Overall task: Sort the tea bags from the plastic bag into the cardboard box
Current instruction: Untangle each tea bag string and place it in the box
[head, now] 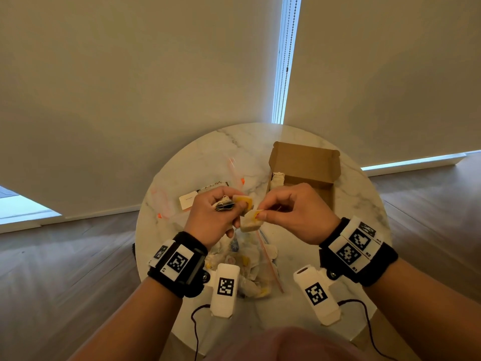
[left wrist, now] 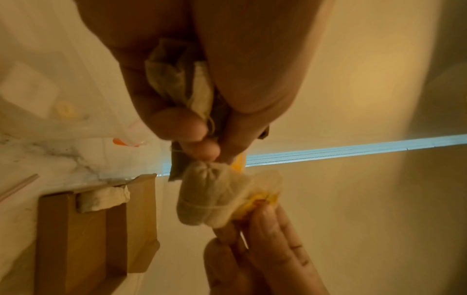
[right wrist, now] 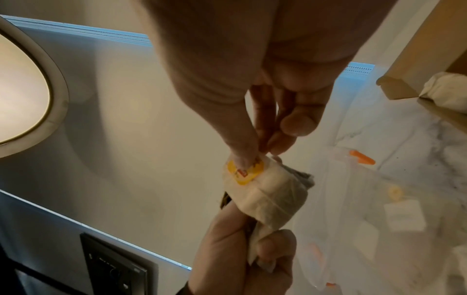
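Note:
Both hands are raised above the round marble table. My left hand grips a small bunch of tea bags with strings and tags. My right hand pinches the yellow tag of one pale tea bag that stretches between the two hands; its other end sits in the left fingers. The open cardboard box stands at the back right with one tea bag in its left corner. Below my wrists lies the clear plastic bag with several tea bags in it.
A second clear zip bag with orange sliders lies left of the hands, with a white card beside it. The table stands near a beige wall. Wood floor surrounds it.

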Action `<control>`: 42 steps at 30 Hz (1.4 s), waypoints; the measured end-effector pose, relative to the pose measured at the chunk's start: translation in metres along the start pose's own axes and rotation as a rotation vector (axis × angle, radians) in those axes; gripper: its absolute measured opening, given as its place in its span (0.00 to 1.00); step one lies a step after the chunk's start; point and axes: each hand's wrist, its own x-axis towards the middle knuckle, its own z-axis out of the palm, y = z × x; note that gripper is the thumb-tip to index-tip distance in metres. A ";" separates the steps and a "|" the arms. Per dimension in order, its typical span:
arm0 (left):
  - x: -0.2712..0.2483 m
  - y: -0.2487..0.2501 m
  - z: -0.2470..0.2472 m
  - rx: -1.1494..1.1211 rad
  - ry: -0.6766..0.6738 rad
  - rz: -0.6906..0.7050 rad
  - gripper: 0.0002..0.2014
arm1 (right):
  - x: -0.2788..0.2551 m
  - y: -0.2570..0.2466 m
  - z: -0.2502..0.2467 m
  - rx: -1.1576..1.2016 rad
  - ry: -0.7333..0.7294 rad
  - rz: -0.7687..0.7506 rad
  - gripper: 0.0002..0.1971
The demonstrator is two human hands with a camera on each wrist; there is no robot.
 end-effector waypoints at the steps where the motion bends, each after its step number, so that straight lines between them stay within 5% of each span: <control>1: -0.001 0.000 0.001 -0.018 -0.011 -0.006 0.05 | 0.002 0.000 0.002 0.022 0.011 0.006 0.02; 10: -0.002 0.004 0.001 -0.254 -0.087 -0.102 0.05 | 0.010 0.008 0.013 0.207 0.206 0.017 0.10; 14: -0.004 0.006 0.001 -0.181 -0.107 -0.047 0.07 | 0.011 0.011 0.012 0.201 0.249 0.024 0.02; 19: 0.003 0.000 0.001 -0.005 0.022 0.035 0.11 | 0.012 0.014 0.012 0.159 0.279 0.041 0.03; 24: 0.009 -0.001 0.005 0.073 0.014 0.063 0.02 | 0.016 0.017 0.014 0.179 0.263 0.064 0.07; 33: 0.023 -0.006 0.009 0.060 -0.011 0.016 0.03 | 0.023 0.036 0.001 0.097 0.217 0.117 0.05; 42: 0.042 -0.023 0.007 0.073 0.019 -0.109 0.05 | 0.067 0.117 -0.051 0.084 0.408 0.474 0.08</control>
